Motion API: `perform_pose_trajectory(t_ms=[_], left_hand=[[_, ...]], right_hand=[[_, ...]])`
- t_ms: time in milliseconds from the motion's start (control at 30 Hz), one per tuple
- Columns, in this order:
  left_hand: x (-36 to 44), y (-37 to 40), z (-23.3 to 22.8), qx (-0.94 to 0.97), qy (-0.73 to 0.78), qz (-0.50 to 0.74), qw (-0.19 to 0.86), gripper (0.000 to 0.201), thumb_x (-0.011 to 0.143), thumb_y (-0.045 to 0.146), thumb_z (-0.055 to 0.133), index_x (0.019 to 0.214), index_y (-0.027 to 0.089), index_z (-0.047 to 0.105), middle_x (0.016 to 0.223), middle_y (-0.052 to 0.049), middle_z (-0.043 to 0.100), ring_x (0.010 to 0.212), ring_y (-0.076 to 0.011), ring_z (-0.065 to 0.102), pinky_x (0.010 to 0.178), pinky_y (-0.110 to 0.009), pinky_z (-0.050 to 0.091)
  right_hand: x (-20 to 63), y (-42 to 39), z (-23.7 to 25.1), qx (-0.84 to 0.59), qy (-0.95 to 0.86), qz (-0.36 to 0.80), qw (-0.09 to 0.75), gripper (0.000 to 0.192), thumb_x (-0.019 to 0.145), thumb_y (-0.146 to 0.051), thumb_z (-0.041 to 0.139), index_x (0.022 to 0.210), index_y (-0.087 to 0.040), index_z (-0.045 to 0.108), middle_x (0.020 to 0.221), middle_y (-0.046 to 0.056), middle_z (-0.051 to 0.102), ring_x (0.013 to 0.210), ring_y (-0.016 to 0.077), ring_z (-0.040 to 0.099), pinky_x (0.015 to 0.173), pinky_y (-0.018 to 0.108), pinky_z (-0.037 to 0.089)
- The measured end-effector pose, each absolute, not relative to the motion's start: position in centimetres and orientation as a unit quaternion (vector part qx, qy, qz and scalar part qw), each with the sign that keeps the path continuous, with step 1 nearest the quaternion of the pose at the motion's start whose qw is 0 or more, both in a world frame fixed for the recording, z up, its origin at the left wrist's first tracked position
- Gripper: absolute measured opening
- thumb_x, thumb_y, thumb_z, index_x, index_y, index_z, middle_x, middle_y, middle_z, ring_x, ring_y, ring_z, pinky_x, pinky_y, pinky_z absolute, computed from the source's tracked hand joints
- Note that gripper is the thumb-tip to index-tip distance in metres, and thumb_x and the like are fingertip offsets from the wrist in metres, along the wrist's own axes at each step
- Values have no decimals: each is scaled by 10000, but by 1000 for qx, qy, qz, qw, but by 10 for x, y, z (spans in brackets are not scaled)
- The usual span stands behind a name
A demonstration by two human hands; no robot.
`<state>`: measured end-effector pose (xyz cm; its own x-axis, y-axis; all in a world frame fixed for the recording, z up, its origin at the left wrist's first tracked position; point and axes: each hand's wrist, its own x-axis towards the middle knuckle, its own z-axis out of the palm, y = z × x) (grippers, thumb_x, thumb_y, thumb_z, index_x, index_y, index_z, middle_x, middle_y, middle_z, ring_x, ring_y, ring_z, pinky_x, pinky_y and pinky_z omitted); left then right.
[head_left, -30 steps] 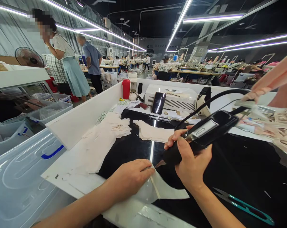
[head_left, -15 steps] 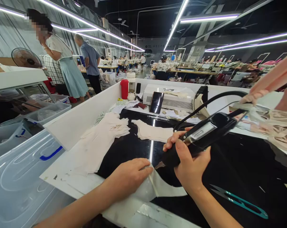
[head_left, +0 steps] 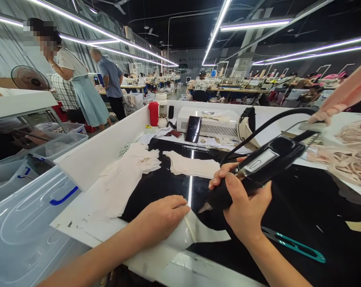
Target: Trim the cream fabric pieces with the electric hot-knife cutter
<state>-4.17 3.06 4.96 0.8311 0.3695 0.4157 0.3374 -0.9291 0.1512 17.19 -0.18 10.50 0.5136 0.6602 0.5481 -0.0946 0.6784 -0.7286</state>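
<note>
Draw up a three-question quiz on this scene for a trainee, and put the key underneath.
1. Which of the person's hands holds the black tool?
2. True or false: the teal scissors lie on the black mat.
3. What stands directly behind the phone? A) the red cup B) the white box C) the fan

Key:
1. The right hand.
2. True.
3. B.
</note>
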Motion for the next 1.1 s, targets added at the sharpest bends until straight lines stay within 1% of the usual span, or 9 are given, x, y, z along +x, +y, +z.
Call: perform_pose_trajectory(t_ms=[100,233,300,433,567,800,1000,1100], left_hand=[[-37,29,56,957,168,233,28,228,1138,97,537,1272,126,719,1286,-140,765,1248,-257,743,1076,-383,668],[-31,23,56,963,168,203,59,208,1136,104,554,1243,161,724,1156,-101,765,1101,-225,758,975,-342,679],[-30,20,53,965,168,191,67,205,1137,106,555,1236,166,725,1119,-92,761,1070,-219,757,957,-329,675],[-32,17,48,963,173,197,63,194,1133,119,570,1242,162,724,1150,-95,760,1107,-236,757,949,-333,677],[-34,15,48,962,171,206,51,229,1118,97,560,1272,163,716,1180,-93,762,1103,-235,765,921,-321,682],[-33,12,45,963,165,210,27,229,1082,48,578,1260,141,690,1202,-110,760,1101,-240,774,942,-337,691],[-32,11,44,961,162,222,21,233,1099,49,532,1251,146,680,1182,-109,755,1062,-223,772,944,-331,685],[-31,10,44,961,163,224,15,231,1114,65,529,1254,155,688,1189,-105,749,1049,-217,770,938,-324,680]], right_hand=[[172,-5,104,-326,-438,235,804,432,915,-383,962,1171,-283,628,861,-63,725,625,146,692,587,299,639],[171,-4,102,-327,-442,228,803,417,923,-379,949,1166,-287,623,871,-64,721,628,143,689,580,294,629],[170,-3,101,-328,-446,229,801,388,935,-351,933,1164,-289,626,880,-65,723,636,140,691,585,292,626],[168,-3,101,-329,-450,229,798,337,951,-300,898,1146,-296,624,875,-70,721,644,136,688,607,296,630],[165,-2,101,-332,-452,225,797,328,941,-278,883,1114,-294,605,867,-69,713,638,141,681,590,298,617],[161,-1,101,-332,-453,231,794,310,938,-268,869,1084,-293,597,880,-66,715,637,141,679,597,309,623],[159,-2,98,-334,-451,234,794,314,929,-249,865,1069,-294,588,872,-70,710,631,141,683,566,297,602],[159,-1,97,-338,-456,226,792,295,935,-230,847,1062,-290,588,862,-70,709,629,140,684,574,298,605]])
